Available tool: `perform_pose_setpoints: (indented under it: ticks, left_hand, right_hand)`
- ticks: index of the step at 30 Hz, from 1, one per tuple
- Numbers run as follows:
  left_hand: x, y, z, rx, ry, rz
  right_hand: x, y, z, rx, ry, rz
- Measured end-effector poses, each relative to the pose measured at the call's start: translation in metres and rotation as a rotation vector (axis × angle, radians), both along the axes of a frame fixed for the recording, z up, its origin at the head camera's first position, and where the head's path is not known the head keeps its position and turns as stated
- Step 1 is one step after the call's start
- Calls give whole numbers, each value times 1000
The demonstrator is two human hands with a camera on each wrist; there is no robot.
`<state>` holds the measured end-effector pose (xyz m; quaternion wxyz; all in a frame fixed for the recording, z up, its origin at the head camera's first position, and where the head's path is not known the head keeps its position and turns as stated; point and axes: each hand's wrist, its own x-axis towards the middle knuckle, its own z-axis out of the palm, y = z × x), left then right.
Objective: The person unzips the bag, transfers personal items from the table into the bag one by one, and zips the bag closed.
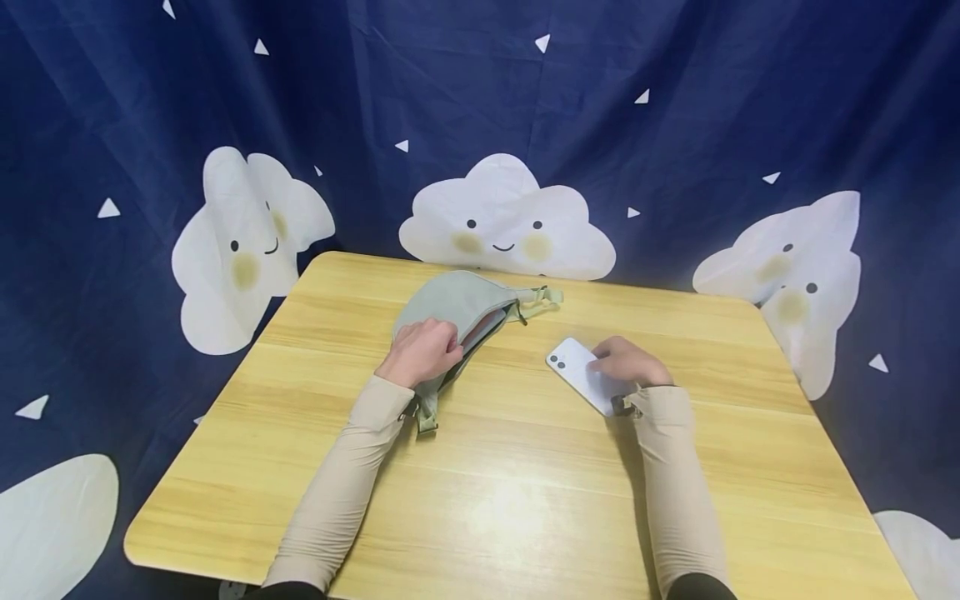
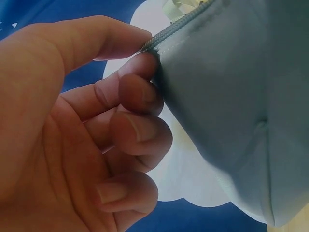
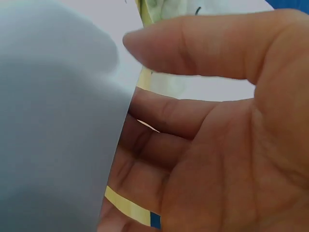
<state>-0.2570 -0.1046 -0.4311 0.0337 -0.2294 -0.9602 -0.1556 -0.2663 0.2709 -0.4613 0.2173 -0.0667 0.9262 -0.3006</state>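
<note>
A grey-green waist bag lies on the table with its zip opening gaping toward the right. My left hand pinches the edge of that opening between thumb and forefinger; in the left wrist view the zip edge runs out from the fingertips and the other fingers are curled. To the right, my right hand holds a white smartphone, back side up with its camera lenses at the far left corner. Seen from the right wrist, the thumb is over the phone's back and the fingers reach underneath.
The light wooden table has rounded corners and bears the bag. A strap with a buckle trails from the bag's far end, and another strap end lies at its near end. Behind hangs a dark blue cloud-print curtain.
</note>
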Motion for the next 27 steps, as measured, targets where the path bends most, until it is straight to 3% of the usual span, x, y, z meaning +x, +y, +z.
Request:
perform_pose_setpoints:
  ticks: [10, 19, 27]
  left_hand:
    - [0, 0, 1, -3, -1, -2]
    - [0, 1, 1, -6, -5, -6]
    - [0, 1, 1, -8, -19, 0]
  right_hand:
    - [0, 8, 0, -69, 24, -44]
    - [0, 8, 2, -164, -19, -134]
    - [-2, 11, -2, -267, -36, -155]
